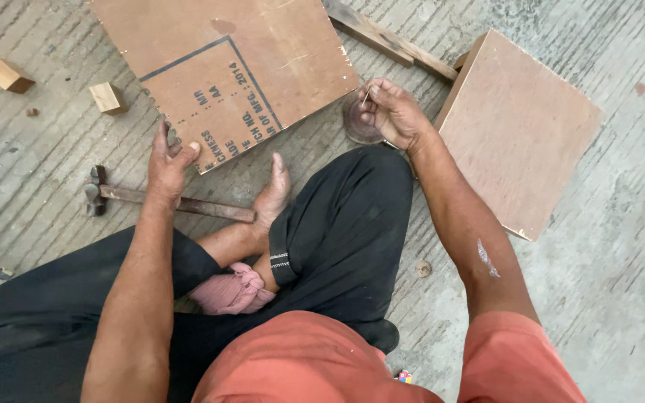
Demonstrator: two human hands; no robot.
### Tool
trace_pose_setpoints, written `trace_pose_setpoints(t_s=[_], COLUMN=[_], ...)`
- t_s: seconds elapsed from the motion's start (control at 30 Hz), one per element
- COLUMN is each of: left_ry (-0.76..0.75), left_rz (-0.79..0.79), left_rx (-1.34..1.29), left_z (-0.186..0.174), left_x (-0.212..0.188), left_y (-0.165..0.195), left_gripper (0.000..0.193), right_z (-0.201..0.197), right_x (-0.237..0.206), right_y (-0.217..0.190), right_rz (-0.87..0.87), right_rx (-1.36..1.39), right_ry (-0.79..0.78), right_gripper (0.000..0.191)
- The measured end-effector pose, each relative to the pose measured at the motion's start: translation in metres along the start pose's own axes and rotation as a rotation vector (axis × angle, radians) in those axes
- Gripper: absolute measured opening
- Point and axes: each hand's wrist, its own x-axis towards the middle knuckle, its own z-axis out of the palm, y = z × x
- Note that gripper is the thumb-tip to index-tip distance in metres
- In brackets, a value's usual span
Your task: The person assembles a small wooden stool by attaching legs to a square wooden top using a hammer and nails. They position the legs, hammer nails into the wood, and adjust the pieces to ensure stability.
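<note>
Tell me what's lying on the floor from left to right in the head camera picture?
Wooden block → hammer head → smaller wooden block → left hand → big printed board → right hand with a nail → plain board.

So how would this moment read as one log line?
left hand: on plywood board edge | right hand: pinching nail over small dish | hammer: on floor
</note>
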Motion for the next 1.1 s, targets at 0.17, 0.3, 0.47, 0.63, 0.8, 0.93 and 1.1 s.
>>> trace_pose_setpoints(t_s=[0.17, 0.3, 0.47, 0.63, 0.8, 0.93, 1.1], left_ry=[0.02, 0.034, 0.056, 0.056, 0.078, 0.07, 0.084], left_rz=[-0.003, -0.032, -0.088, -0.108, -0.119, -0.12, -0.131], left_rx=[0.076, 0.011, 0.04, 0.076, 0.223, 0.179, 0.208], left_z=[-0.001, -0.01, -0.018, -0.022, -0.029, -0.032, -0.033], left_x=[0.002, 0.002, 0.003, 0.008, 0.011, 0.012, 0.012], left_y=[0.003, 0.006, 0.005, -0.001, -0.011, -0.015, -0.018], left_gripper=[0.091, 0.097, 0.097, 0.099, 0.1, 0.101, 0.099], right_z=[0.028, 0.081, 0.17, 0.218, 0.217, 0.214, 0.214], right_x=[-0.003, 0.008, 0.049, 0.083, 0.089, 0.09, 0.09], right_y=[-0.007, 0.017, 0.087, 0.135, 0.144, 0.145, 0.145], right_rz=[0.022, -0.058, -0.153, -0.198, -0.557, -0.525, -0.483], right_rx=[-0.239, -0.438, -0.644, -0.871, -1.149, -1.205, -1.189], right_ry=[0.082, -0.025, -0.234, -0.212, -0.222, -0.205, -0.178], right_gripper=[0.011, 0.011, 0.034, 0.017, 0.02, 0.018, 0.019])
